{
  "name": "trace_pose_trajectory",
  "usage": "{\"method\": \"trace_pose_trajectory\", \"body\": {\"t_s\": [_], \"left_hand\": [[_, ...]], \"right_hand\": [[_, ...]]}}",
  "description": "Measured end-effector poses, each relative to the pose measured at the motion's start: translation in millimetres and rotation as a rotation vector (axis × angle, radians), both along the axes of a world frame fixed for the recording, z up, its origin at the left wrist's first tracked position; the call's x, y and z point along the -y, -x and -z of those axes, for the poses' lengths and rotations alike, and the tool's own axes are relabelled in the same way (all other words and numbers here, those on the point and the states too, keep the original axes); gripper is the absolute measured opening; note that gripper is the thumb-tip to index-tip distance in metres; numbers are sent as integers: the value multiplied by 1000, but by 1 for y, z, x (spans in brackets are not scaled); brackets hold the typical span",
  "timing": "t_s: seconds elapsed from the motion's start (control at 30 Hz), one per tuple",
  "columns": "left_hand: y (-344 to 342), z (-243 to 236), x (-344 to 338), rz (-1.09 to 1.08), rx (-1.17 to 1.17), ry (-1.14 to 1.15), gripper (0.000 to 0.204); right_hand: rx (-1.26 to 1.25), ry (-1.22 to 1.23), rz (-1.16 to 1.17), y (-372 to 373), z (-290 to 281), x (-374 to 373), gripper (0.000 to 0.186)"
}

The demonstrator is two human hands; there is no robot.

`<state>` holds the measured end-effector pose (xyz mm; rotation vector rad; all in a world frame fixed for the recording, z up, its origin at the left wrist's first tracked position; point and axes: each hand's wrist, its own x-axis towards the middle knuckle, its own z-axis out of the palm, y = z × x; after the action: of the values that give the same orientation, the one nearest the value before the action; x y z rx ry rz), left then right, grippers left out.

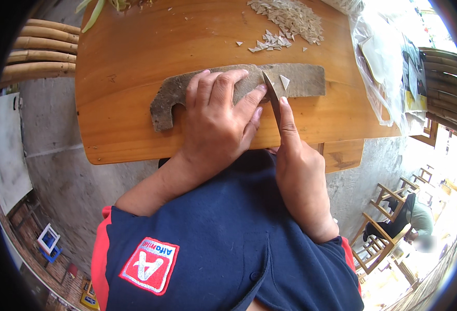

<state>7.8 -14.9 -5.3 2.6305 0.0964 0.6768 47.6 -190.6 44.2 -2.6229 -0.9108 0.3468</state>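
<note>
My left hand (pixel 218 119) grips a worn grey-brown wooden block (pixel 303 80) lying across the table (pixel 119 103), fingers bent over it and index fingertip beside the blade. My right hand (pixel 298 176) is closed on a dark knife (pixel 271 96), index finger stretched along it, its handle hidden by the hand. The blade slants across the block, tip near the far edge. A small white triangular piece (pixel 284 81) lies just right of the blade. Whether a piece sits under my left fingertips cannot be seen.
Piles of small pale triangular pieces (pixel 288 20) lie at the back. Green strips (pixel 96 13) are at the back left, clear plastic bags (pixel 374 72) along the right. Bamboo seats (pixel 47 46) flank the table. A person (pixel 418 217) bends by wooden chairs (pixel 374 249) at lower right.
</note>
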Motion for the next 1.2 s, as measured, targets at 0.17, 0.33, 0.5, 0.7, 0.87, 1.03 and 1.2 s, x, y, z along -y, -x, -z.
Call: {"method": "trace_pose_trajectory", "body": {"t_s": [0.17, 0.33, 0.5, 0.7, 0.87, 1.03, 1.2], "left_hand": [[1, 2, 0, -11, 0, 13, 33], [1, -1, 0, -27, -18, 11, 37], [0, 1, 1, -22, -4, 11, 37], [1, 1, 0, -28, 8, 8, 36], [1, 2, 0, -17, 14, 18, 34], [2, 1, -1, 0, 12, 9, 32], [1, 2, 0, -5, 19, 11, 31]], "right_hand": [[-55, 43, 15, -2, -19, 8, 77], [-69, -53, 11, -9, -22, 16, 71], [-45, -92, -45, -11, -18, 26, 68], [-22, -11, -51, -12, -25, 23, 65], [40, -88, -35, -19, -20, 24, 64], [27, -134, -55, -23, -16, 23, 67], [-62, -114, -35, -25, -17, 17, 68]]}}
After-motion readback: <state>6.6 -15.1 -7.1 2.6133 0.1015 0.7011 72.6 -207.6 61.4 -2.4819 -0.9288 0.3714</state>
